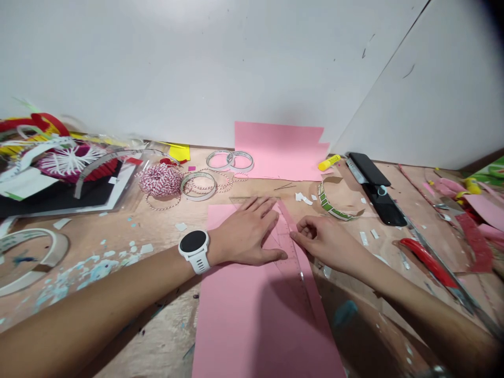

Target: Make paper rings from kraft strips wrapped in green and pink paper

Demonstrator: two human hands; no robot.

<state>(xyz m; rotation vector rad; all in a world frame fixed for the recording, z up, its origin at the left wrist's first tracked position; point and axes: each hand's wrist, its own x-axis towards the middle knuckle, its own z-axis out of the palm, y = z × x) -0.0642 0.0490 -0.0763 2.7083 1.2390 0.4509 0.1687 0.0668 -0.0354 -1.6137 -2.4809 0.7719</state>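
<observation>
A sheet of pink paper [232, 315] lies in front of me, with a clear set square [293, 262] on top of it. My left hand [246, 231] rests flat over the set square and the paper, fingers stretched forward and thumb out to the right; a white watch is on that wrist. At the set square's right edge is my right hand [321, 236], its fingers curled and the thumb and forefinger drawn together. Whatever those fingertips may hold is hidden or too small to make out.
Behind are more pink paper [279, 152], tape rolls [243, 161], red-white twine [160, 180] and a yellow glue stick [329, 163]. To the right lie a black phone [369, 168], a red-handled cutter [429, 262] and a long metal ruler [452, 283]. Craft materials [79, 163] pile up left.
</observation>
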